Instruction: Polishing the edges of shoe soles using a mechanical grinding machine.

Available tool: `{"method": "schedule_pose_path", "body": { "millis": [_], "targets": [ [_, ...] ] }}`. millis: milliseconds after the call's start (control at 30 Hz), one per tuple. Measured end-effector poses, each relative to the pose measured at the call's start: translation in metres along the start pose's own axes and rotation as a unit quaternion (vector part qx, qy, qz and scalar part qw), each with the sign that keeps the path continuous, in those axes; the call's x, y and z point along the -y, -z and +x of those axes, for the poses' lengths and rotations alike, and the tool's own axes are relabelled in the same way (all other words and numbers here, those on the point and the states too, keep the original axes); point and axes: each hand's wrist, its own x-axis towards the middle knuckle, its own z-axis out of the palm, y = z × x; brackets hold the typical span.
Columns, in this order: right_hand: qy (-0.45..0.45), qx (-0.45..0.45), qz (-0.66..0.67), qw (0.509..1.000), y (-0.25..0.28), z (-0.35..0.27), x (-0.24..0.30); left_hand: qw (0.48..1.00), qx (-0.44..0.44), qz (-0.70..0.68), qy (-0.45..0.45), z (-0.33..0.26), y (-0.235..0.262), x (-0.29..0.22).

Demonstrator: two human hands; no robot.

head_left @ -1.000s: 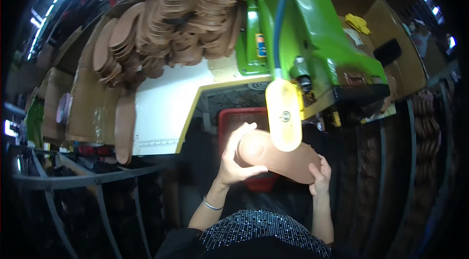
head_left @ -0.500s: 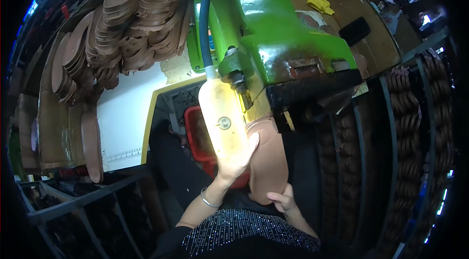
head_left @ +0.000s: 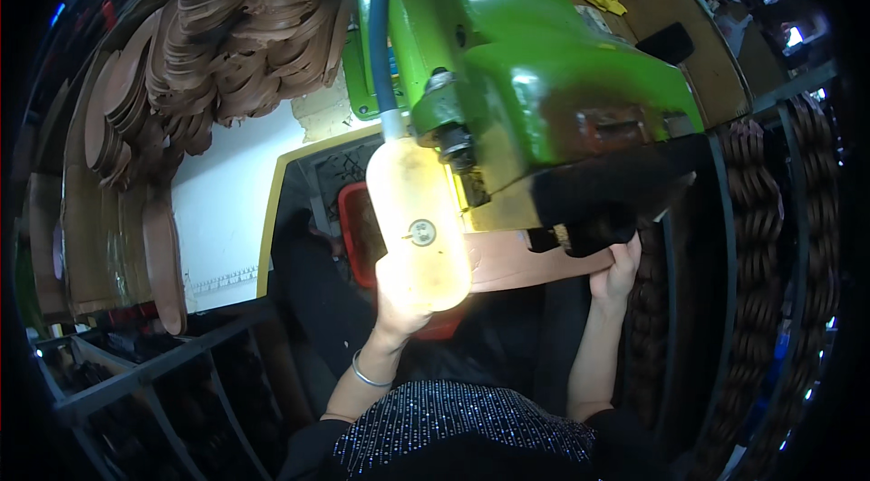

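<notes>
A brown shoe sole [head_left: 535,265] lies crosswise under the head of a green machine [head_left: 544,82]. My right hand [head_left: 618,271] is closed on the sole's right end, just below the machine's dark lower edge. A glowing, pale yellow work lamp [head_left: 419,209] hangs on a blue hose [head_left: 382,37] over the sole's left end. Behind that lamp is my left hand [head_left: 399,295], with a bracelet on its wrist. Its fingers are hidden, so whether they grip the sole does not show.
Stacks of brown soles [head_left: 213,37] stand on a white table [head_left: 227,209] at left, a single sole [head_left: 165,268] near its edge. Below the machine sits a red bin [head_left: 353,236]. Racks of soles [head_left: 757,236] line the right; a cardboard box [head_left: 707,46] stands behind.
The sole has turned from lengthwise to crosswise and gone under the machine head. My right hand has swung up and right with its end. My left hand has slipped behind the lamp.
</notes>
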Motion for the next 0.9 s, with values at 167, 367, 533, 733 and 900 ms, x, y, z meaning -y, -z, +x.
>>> {"method": "schedule_pose_path", "body": {
  "millis": [167, 367, 533, 733, 900],
  "targets": [
    [-0.003, 0.058, 0.062, 0.996, -0.015, 0.005, -0.022, 0.998, -0.051, -0.015, 0.034, -0.009, 0.026, -0.02],
    [-0.029, 0.121, 0.058, 0.991, -0.049, -0.017, -0.029, 0.993, -0.078, -0.036, 0.078, -0.032, 0.071, -0.016],
    [-0.003, 0.105, 0.029, 0.994, -0.053, -0.019, -0.029, 0.995, -0.072, 0.024, 0.06, -0.042, 0.076, -0.014],
    [0.02, 0.019, 0.016, 0.999, 0.006, 0.011, -0.02, 0.999, -0.018, 0.048, -0.009, -0.006, 0.007, -0.012],
    [0.034, -0.041, 0.03, 0.998, -0.014, 0.009, -0.012, 0.994, -0.02, 0.101, -0.045, 0.005, 0.008, -0.003]
  ]
}}
